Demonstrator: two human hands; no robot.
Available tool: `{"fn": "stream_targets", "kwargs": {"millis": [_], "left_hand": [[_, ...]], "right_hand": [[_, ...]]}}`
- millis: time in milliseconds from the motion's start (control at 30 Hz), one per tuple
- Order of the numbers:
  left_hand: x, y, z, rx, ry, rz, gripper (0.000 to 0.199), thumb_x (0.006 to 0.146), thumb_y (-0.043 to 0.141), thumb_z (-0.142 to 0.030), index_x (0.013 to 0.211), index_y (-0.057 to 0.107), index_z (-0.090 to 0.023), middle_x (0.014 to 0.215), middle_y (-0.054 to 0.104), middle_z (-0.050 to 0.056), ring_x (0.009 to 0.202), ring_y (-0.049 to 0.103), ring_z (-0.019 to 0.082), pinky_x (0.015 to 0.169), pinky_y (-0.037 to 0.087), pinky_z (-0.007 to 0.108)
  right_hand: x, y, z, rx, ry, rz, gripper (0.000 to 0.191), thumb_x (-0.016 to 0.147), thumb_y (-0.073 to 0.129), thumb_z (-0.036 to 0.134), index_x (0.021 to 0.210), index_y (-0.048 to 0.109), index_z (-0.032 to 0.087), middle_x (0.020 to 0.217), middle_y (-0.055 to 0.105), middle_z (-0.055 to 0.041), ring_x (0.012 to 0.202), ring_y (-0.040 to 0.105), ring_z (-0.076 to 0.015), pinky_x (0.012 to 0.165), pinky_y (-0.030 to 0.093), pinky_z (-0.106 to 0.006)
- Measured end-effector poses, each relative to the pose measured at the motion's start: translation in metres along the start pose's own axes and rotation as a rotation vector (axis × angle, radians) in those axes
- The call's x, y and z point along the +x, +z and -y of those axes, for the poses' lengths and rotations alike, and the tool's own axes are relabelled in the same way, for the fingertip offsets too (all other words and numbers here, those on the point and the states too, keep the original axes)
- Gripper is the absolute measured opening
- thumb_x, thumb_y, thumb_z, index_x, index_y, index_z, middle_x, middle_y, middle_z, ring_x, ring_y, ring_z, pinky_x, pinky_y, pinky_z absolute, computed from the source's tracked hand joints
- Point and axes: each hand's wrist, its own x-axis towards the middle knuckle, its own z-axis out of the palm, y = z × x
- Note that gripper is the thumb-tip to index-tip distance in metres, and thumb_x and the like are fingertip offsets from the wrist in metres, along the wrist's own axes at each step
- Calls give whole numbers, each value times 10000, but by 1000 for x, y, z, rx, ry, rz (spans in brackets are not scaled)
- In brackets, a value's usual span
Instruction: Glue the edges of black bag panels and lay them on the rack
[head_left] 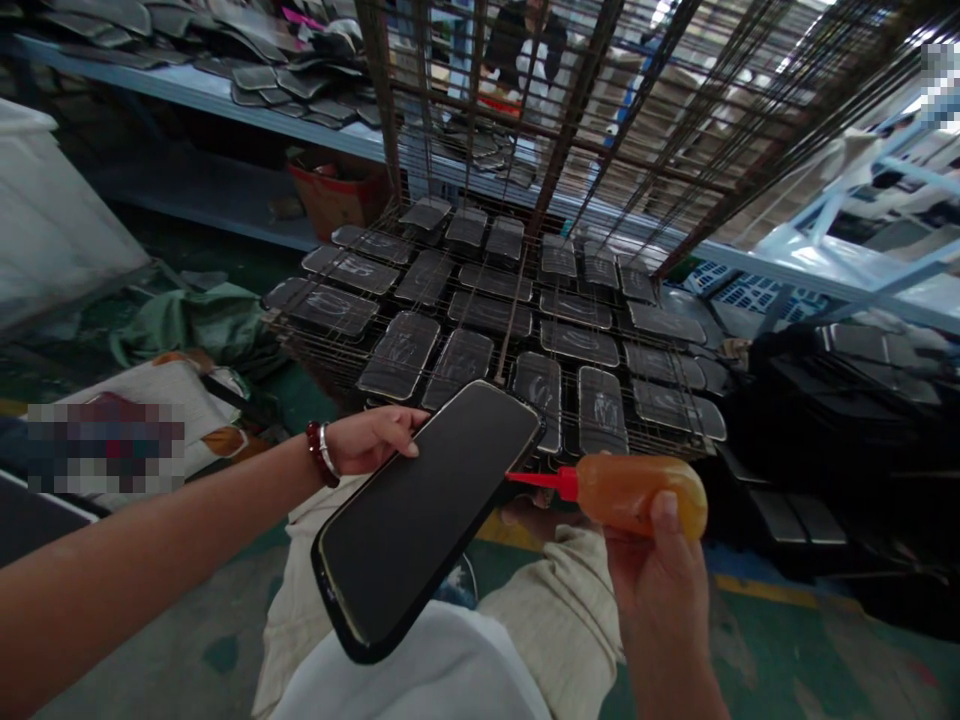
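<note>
A long black panel with rounded corners (pixel 420 520) tilts above my lap, a thin pale line running along its rim. My left hand (pixel 379 440) grips its upper left edge, thumb on the face and fingers underneath. In my right hand (pixel 660 540) is a squeeze bottle of amber liquid (pixel 626 492), held on its side. The bottle's red nozzle points left, its tip at the panel's right edge; whether it touches cannot be told.
Just ahead, a wire rack (pixel 517 310) bears several black panels. A blue shelf (pixel 225 105) with stacked pieces stands behind, a red-brown box (pixel 341 195) under it. Dark panels (pixel 795 515) are piled at right. Beyond the wire grid is a person (pixel 525 45).
</note>
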Motion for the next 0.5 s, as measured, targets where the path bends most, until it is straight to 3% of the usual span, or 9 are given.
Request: {"fn": "stream_targets", "kwargs": {"millis": [333,500], "left_hand": [[1,-4,4,-28,20,-43,552,595,646,-30,1144,642,-85,1045,733,134,873,708,228,803,557,333],[3,-9,7,-58,45,-19,600,609,621,-20,1206,612,-80,1028,737,137,881,707,239,827,546,359]], "right_hand": [[-25,1,-4,-9,85,22,405,814,747,392,1177,626,257,1195,640,-36,1085,616,-246,901,530,-357],[-37,-1,-6,-24,110,39,441,805,752,409,1190,609,247,1198,640,-69,1127,594,-273,876,540,-351]]}}
